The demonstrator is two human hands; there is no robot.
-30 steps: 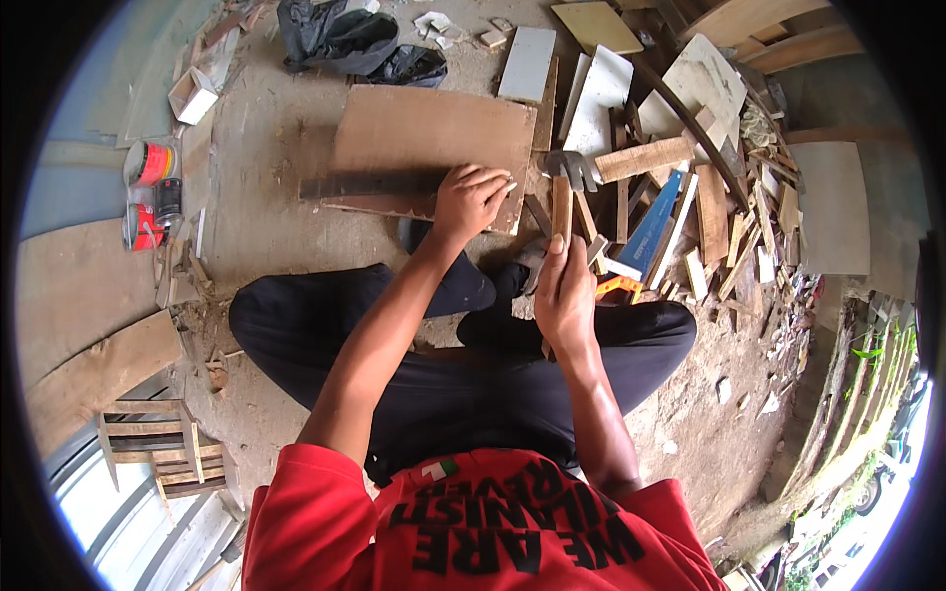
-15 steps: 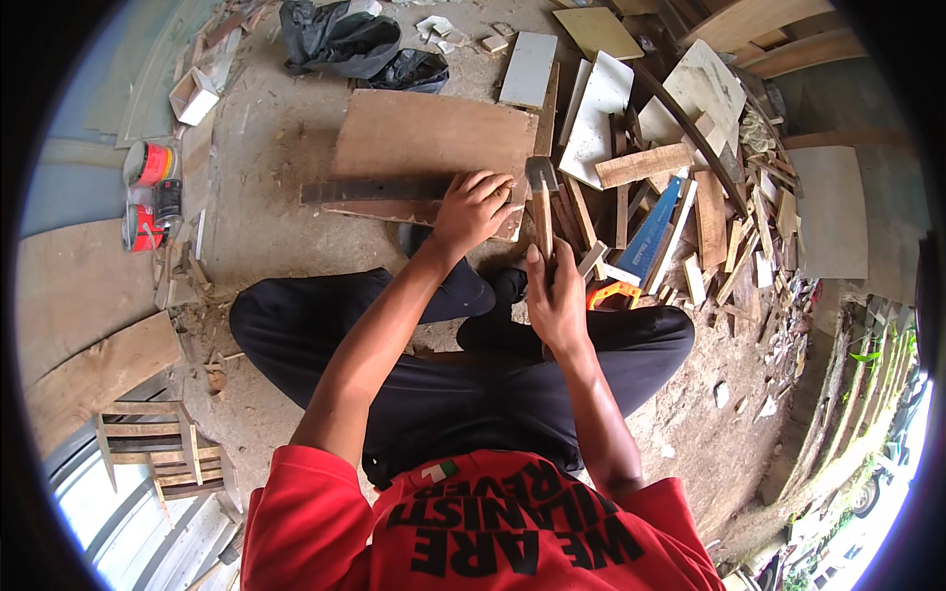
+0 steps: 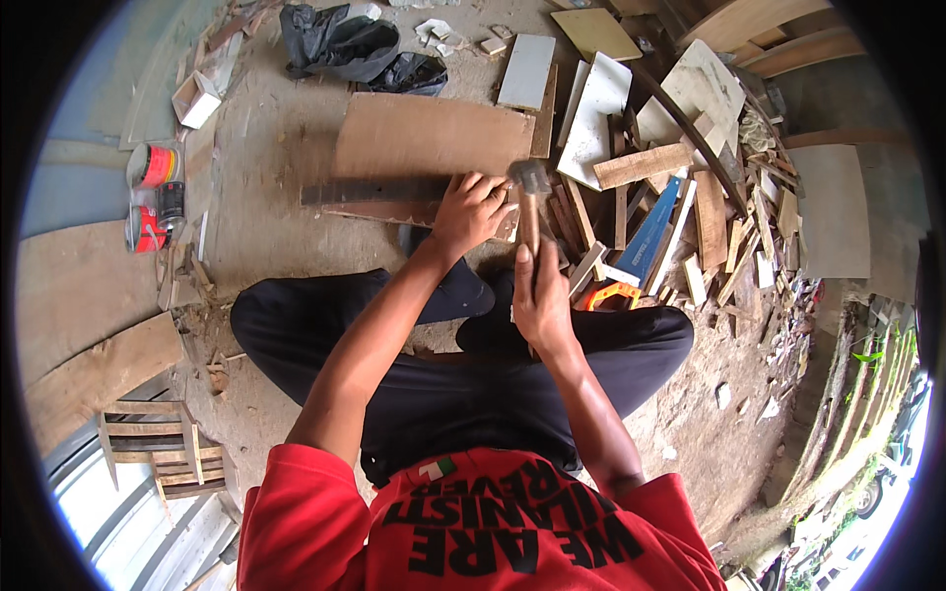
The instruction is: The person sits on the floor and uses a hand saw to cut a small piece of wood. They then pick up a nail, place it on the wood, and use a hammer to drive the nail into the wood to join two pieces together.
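Note:
A brown board [image 3: 434, 133] lies flat in front of my crossed legs, with a long dark wooden strip [image 3: 374, 191] across its near part. My left hand [image 3: 471, 219] is closed over the right end of that strip, fingers bent. Whether a small nail sits between its fingertips cannot be seen. In my right hand [image 3: 544, 300] is a hammer [image 3: 529, 212], gripped by its wooden handle. The dark hammer head, slightly blurred, is just right of my left fingertips, by the board's right edge.
A blue handsaw [image 3: 650, 231] with an orange handle lies right of my hands, among many wood offcuts [image 3: 645, 165] and white panels [image 3: 596, 123]. Black plastic bags [image 3: 345, 44] lie at the far left. Paint cans [image 3: 153, 165] stand by the left wall.
The hammer head has moved left and slightly nearer, toward my left fingertips, and my right hand has shifted a little left. My left hand stays almost in place on the strip.

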